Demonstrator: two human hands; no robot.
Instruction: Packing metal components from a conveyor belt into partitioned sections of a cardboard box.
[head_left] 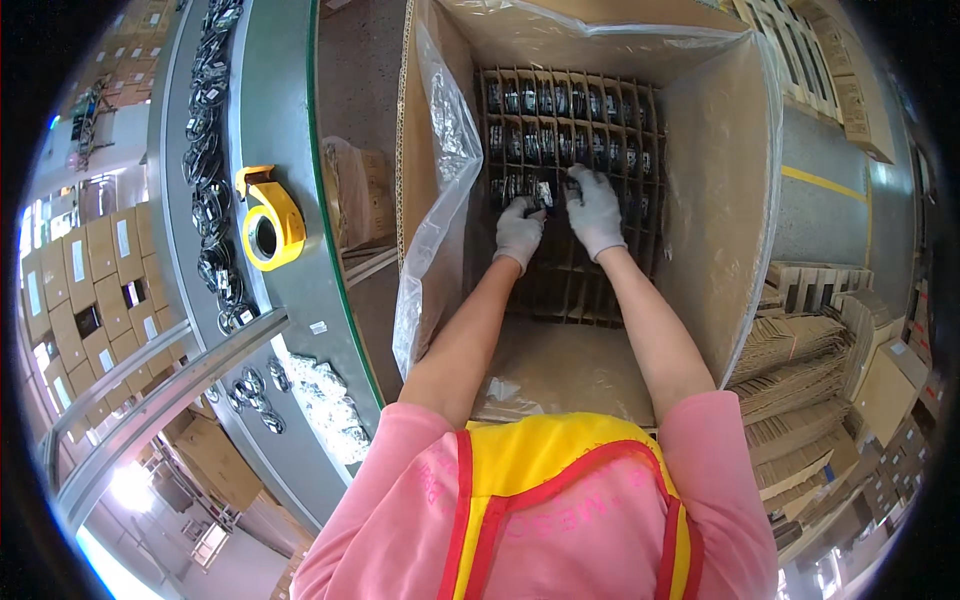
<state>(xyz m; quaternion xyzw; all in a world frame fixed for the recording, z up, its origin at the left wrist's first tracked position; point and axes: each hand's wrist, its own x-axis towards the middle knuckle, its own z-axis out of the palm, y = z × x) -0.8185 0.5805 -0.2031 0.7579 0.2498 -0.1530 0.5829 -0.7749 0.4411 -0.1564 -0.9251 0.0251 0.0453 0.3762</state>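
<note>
Both my hands, in pale knitted gloves, are inside a deep cardboard box (pixel 705 190) lined with clear plastic film. Cardboard dividers (pixel 585 290) split its inside into narrow cells. Dark items (pixel 545 97) in clear wrapping fill the far rows. My left hand (pixel 519 234) pinches a small dark wrapped bundle (pixel 543 193) with a shiny patch, at the third row. To its right, my right hand (pixel 596 212) has its fingers curled down over the same row; what they grip is hidden. The nearer cells look dark and their contents cannot be made out.
On the left, a conveyor belt (pixel 215 120) carries a line of coiled black cables (pixel 208 205). A yellow tape dispenser (pixel 272 228) stands on the green-edged worktable. Metal rails (pixel 180 395) cross at lower left. Stacked flat cardboard (pixel 790 370) and a pallet lie right of the box.
</note>
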